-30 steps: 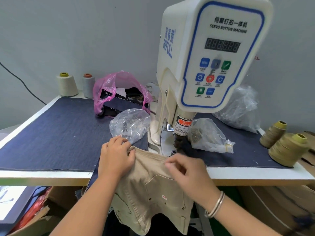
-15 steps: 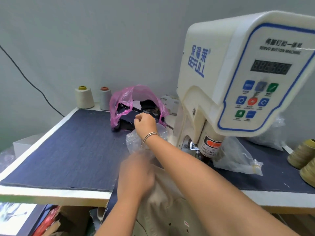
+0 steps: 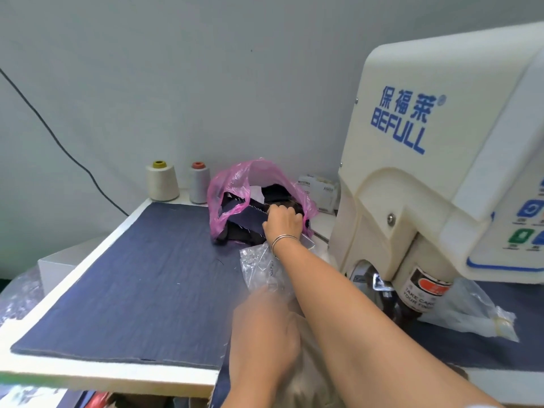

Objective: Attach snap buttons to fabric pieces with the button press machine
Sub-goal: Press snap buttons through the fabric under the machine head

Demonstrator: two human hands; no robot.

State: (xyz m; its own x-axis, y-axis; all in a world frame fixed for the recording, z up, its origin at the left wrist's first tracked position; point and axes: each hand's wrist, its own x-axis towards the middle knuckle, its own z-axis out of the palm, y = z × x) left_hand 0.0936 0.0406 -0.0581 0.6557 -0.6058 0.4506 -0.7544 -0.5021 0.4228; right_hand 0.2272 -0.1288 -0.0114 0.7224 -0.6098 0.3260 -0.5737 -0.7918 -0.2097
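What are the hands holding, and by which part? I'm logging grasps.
The right hand reaches into the pink plastic bag, fingers curled on something hidden. The blurred left hand rests on the beige fabric; its grip cannot be told.

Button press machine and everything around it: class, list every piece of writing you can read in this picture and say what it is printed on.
"保福莱" and "BEFULL": blue letters on the side of the button press machine.
"TAKE CAR..." and "YOUR FIN...": cut-off words on the warning sticker on the machine's black cylinder.
Control panel button captions: too small to read.
White box behind the pink bag: print too blurred to read.
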